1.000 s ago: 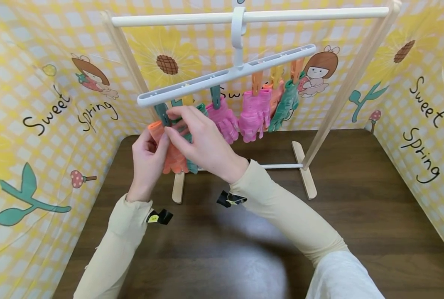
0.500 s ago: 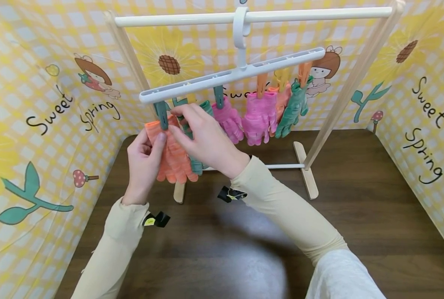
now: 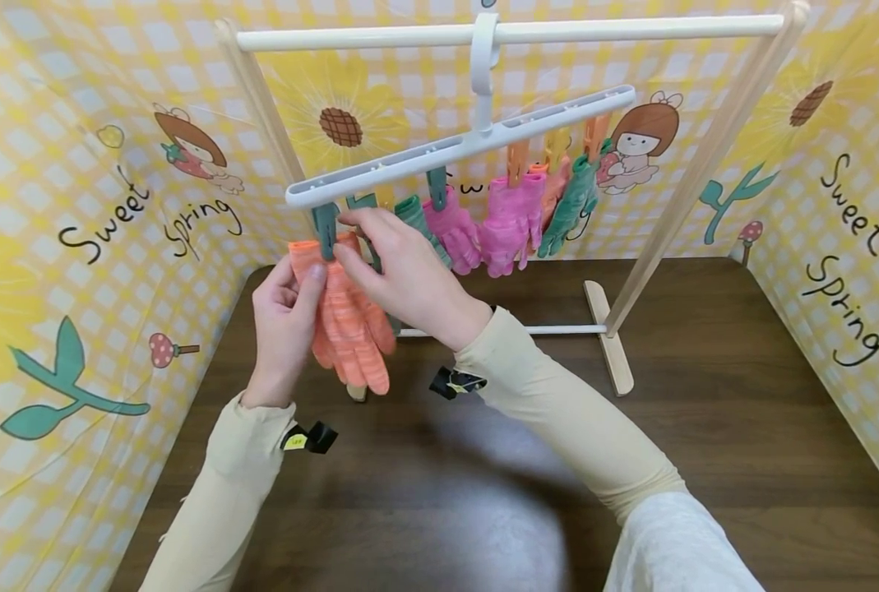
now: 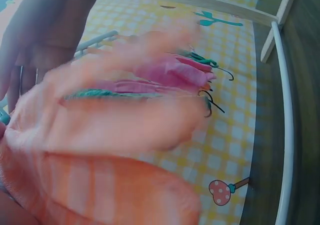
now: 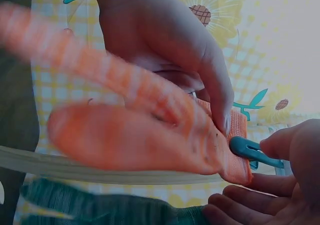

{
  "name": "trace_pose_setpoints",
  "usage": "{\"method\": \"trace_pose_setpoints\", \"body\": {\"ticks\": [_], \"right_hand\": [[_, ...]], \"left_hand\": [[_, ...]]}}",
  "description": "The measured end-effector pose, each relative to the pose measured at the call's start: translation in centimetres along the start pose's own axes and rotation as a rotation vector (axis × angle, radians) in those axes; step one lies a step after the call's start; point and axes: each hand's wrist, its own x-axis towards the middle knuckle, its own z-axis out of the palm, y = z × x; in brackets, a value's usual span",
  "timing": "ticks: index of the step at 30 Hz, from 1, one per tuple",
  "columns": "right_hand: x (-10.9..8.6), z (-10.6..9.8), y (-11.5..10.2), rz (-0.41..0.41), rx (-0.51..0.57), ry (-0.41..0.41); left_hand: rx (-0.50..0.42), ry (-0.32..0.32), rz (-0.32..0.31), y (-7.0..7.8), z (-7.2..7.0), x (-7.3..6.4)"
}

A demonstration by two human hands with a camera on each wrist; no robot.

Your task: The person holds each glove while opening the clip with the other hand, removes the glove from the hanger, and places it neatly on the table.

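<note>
My left hand (image 3: pixel 279 321) pinches orange glove (image 3: pixel 346 316) by cuff (image 3: pixel 305 255), below left end of hanger (image 3: pixel 409 166), green peg (image 3: pixel 326 233) over cuff; my right hand (image 3: pixel 413 275) at peg, can't tell if its fingers grip

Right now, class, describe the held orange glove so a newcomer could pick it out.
Start at the white rail and follow the pale hanger to its left end. The orange glove is there, a teal clip at its top. Unlike another orange one behind a pink glove, it is gripped by the left hand.
</note>
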Motion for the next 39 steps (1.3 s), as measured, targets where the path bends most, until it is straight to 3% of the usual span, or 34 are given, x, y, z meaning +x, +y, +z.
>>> {"method": "trace_pose_setpoints", "body": {"ticks": [4,11,14,26,39], "right_hand": [[0.2,0.2,0.1,0.029,0.084,-0.009],[0.9,0.6,0.1,0.256,0.374,-0.034],[1.2,0.7,0.2,0.293,0.43,-0.03],[1.7,0.7,0.1,0.284,0.597,0.025],[1.5,0.5,-0.1,0.281,0.587,0.034]], "left_hand": [[0.05,-0.018,0.007,-0.1,0.1,-0.1],[0.094,-0.008,0.009,-0.1,0.3,-0.3],[0.106,-0.006,0.012,-0.1,0.3,-0.4],[0.12,0.027,0.019,-0.3,0.6,-0.5],[0.123,0.013,0.018,-0.3,0.8,-0.8]]}}
